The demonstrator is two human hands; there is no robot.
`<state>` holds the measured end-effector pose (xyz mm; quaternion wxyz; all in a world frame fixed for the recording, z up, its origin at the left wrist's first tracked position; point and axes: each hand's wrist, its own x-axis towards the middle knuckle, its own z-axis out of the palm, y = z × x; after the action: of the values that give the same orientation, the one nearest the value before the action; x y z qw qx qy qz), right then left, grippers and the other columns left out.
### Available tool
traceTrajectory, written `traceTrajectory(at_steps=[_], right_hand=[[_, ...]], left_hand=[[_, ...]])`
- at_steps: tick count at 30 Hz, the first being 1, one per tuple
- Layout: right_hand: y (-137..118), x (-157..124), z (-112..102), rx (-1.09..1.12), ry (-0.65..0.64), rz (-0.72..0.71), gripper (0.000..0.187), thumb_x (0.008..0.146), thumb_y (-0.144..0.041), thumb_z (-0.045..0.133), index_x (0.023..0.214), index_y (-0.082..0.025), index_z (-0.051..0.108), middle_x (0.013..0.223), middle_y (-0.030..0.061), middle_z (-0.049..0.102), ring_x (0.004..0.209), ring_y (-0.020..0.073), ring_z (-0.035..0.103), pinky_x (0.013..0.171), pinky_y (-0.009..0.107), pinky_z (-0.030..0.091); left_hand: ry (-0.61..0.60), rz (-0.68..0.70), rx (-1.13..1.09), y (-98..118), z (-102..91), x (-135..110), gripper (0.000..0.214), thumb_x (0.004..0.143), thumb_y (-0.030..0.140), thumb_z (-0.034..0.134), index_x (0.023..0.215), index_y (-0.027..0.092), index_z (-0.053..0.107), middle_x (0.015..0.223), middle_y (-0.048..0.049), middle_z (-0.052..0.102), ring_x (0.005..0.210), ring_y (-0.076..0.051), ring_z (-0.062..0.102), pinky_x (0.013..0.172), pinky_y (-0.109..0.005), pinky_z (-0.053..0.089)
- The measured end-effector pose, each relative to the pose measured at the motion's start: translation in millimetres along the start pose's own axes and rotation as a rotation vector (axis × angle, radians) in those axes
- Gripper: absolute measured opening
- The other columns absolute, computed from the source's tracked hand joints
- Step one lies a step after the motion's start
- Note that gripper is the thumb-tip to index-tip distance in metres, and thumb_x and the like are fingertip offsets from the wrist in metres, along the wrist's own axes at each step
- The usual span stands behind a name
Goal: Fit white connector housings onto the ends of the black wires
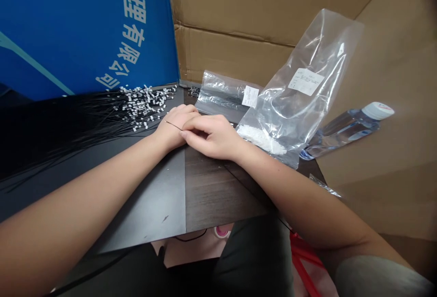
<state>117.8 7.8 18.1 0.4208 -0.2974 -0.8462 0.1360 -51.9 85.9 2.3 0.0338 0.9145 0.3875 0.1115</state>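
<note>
Wire (173,126) pinched in the right hand (214,137)

The right thumb and forefinger close on the wire above the middle of the table (225,192), its tip pointing left across the left hand (175,122). The left fingers are largely hidden behind the right hand; whether they grip anything, I cannot tell. A white-tipped bundle (136,103) lies toward the table's far left, near the mat's (153,206) far edge. Toward the far right corner are a small bag (218,94), a large bag (290,101) containing white pieces (261,138), and a bottle (348,128).
</note>
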Motion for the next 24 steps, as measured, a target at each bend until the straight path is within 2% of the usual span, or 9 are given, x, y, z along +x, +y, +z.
traceTrajectory(at_steps=[2, 5, 8, 11, 16, 24], right_hand=[[2.7, 1.0, -8.5, -0.023, 0.038, 0.045, 0.021, 0.102, -0.029, 0.061, 0.090, -0.020, 0.076, 0.087, 0.0021, 0.078, 0.076, 0.0153, 0.065, 0.077, 0.031, 0.050], [13.5, 3.4, -27.0, 0.012, 0.232, 0.180, 0.019, 0.100, -0.033, 0.066, 0.088, -0.021, 0.074, 0.084, 0.0013, 0.075, 0.074, 0.0154, 0.064, 0.074, 0.033, 0.051], [32.4, 5.5, -44.4, 0.122, 0.478, 0.318, 0.025, 0.102, -0.044, 0.067, 0.089, -0.022, 0.070, 0.076, 0.0000, 0.065, 0.072, 0.0152, 0.063, 0.069, 0.033, 0.050], [50.2, 6.4, -49.9, 0.217, 0.594, 0.417, 0.028, 0.103, -0.049, 0.066, 0.090, -0.024, 0.067, 0.070, -0.0013, 0.059, 0.065, 0.0139, 0.059, 0.061, 0.030, 0.047], [54.1, 6.5, -34.6, 0.271, 0.592, 0.515, 0.022, 0.099, -0.040, 0.069, 0.085, -0.024, 0.065, 0.064, -0.0038, 0.057, 0.054, 0.0107, 0.051, 0.054, 0.029, 0.043], [42.0, 8.0, -23.0, 0.338, 0.578, 0.528, 0.018, 0.094, -0.029, 0.073, 0.078, -0.023, 0.067, 0.059, -0.0047, 0.060, 0.052, 0.0106, 0.052, 0.057, 0.030, 0.045]], left_hand=[[0.060, 0.001, 0.010, 1.0, 4.0, -2.6, 0.030, 0.097, 0.028, 0.056, 0.112, 0.018, 0.079, 0.116, -0.0126, 0.076, 0.106, -0.031, 0.065, 0.096, -0.046, 0.052], [0.127, 0.055, -0.015, 1.9, 7.4, -6.0, 0.031, 0.104, 0.030, 0.053, 0.110, 0.020, 0.081, 0.117, -0.0111, 0.077, 0.106, -0.029, 0.066, 0.097, -0.045, 0.051], [0.140, 0.055, -0.047, 3.6, 6.6, -6.1, 0.030, 0.106, 0.036, 0.057, 0.104, 0.023, 0.084, 0.116, -0.0080, 0.078, 0.104, -0.028, 0.066, 0.097, -0.045, 0.051], [0.125, 0.030, -0.021, 6.0, 5.1, -3.6, 0.029, 0.107, 0.033, 0.059, 0.103, 0.022, 0.085, 0.114, -0.0084, 0.079, 0.104, -0.029, 0.066, 0.095, -0.046, 0.051], [0.123, 0.027, 0.050, 8.2, 6.0, -0.3, 0.031, 0.108, 0.028, 0.054, 0.103, 0.021, 0.084, 0.111, -0.0094, 0.079, 0.104, -0.030, 0.067, 0.091, -0.045, 0.050], [0.122, 0.015, 0.057, 11.3, 4.9, 0.8, 0.032, 0.107, 0.026, 0.051, 0.105, 0.019, 0.082, 0.109, -0.0109, 0.077, 0.103, -0.029, 0.066, 0.088, -0.043, 0.049]])
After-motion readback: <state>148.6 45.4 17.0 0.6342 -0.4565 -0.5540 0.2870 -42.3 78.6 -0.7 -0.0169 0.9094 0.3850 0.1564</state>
